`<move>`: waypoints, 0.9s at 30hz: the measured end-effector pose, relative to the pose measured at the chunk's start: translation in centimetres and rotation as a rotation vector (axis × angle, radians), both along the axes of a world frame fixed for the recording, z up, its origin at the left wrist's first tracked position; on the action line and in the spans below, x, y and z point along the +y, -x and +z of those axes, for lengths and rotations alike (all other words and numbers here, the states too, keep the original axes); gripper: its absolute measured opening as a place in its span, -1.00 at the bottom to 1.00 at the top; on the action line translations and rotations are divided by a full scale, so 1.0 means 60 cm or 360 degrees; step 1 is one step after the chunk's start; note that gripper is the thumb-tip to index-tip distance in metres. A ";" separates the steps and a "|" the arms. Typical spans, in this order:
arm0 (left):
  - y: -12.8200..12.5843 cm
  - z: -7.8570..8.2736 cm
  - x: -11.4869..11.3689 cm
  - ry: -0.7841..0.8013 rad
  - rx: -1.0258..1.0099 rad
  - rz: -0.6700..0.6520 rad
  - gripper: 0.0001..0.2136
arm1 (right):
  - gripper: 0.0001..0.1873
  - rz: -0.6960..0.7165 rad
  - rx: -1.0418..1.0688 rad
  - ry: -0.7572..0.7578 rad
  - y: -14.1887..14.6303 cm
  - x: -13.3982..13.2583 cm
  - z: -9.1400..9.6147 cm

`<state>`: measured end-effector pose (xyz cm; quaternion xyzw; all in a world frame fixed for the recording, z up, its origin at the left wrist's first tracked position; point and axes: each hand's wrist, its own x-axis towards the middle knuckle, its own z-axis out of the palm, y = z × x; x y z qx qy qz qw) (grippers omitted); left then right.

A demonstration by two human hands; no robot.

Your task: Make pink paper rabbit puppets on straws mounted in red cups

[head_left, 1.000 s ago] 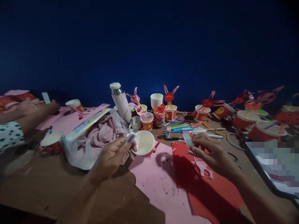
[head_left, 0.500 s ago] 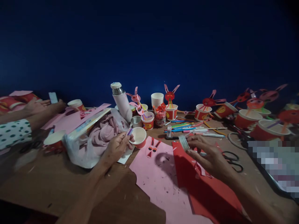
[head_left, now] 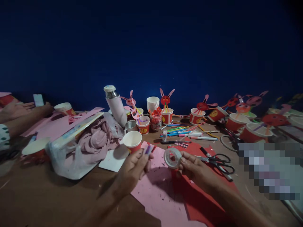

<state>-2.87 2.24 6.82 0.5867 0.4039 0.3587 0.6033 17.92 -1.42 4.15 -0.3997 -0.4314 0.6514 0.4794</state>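
Between the thumb and fingers of my left hand is a small pale strip with a purple stripe; its kind is unclear. My right hand pinches a roll of clear tape by its right side, ring facing me. The two hands are a short way apart over a pink paper sheet and a red paper sheet. Just behind my left hand stands a paper cup. Black-handled scissors lie to the right of my right hand.
Several cups with paper rabbit heads stand along the back. Markers lie before them. At left are a thermos and a plastic bag with pink cloth. Another person's hands are at far left, near a phone.
My hands have come closer together. The tape roll has turned to face me and moved left, and the purple-striped strip has moved right. The view has shifted to the right.
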 end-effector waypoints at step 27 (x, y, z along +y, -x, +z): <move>-0.060 -0.057 -0.009 0.0699 -0.0376 -0.0224 -0.70 | -0.65 -0.0469 -0.1136 -0.1008 0.009 -0.032 -0.025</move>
